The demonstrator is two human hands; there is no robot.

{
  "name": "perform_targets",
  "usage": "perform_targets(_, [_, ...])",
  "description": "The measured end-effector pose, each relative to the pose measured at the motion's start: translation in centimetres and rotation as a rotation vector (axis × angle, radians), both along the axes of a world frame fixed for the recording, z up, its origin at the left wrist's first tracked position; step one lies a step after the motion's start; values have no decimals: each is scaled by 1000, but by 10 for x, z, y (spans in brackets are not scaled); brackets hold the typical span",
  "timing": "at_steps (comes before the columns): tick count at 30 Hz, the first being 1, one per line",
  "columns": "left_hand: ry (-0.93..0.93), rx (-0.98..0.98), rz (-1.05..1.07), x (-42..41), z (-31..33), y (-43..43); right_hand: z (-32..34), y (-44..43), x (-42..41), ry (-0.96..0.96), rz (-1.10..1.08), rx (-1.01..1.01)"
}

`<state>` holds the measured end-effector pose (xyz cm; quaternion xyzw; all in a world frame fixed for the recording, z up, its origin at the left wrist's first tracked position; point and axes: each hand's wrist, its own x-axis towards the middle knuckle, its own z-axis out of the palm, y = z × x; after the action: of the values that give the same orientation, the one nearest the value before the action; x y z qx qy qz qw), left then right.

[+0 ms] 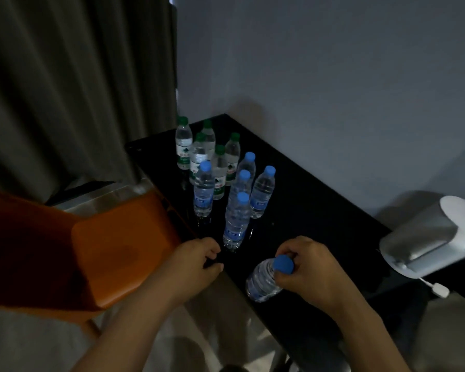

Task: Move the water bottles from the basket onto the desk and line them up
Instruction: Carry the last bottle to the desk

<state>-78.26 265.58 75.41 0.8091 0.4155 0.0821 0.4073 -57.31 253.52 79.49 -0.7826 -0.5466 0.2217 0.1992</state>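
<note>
One blue-capped bottle is pinched at the neck by the right hand, tilted over the desk front edge, likely for placing. Left hand, loosely curled and empty, rests on that edge. Beyond: five blue-capped bottles, then five green-capped bottles. Basket not visible.

Dim, underexposed frame with a cool blue cast. Brightest area is the wall at upper right, grading darker toward the corner. Black desk is glossy and carries faint reflections beneath the standing bottles. Curtain folds lose detail in shadow. Wide-angle bending shows at the edges. Overall soft and slightly noisy; no hard glare.
</note>
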Motion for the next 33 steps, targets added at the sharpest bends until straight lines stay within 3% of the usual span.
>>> perform_targets(18, [144, -12, -88, 58, -33, 143, -59, 127, 79, 56, -145, -131])
perform_targets(33, [161, 9, -126, 91, -46, 192, -81, 181, 119, 36, -137, -296])
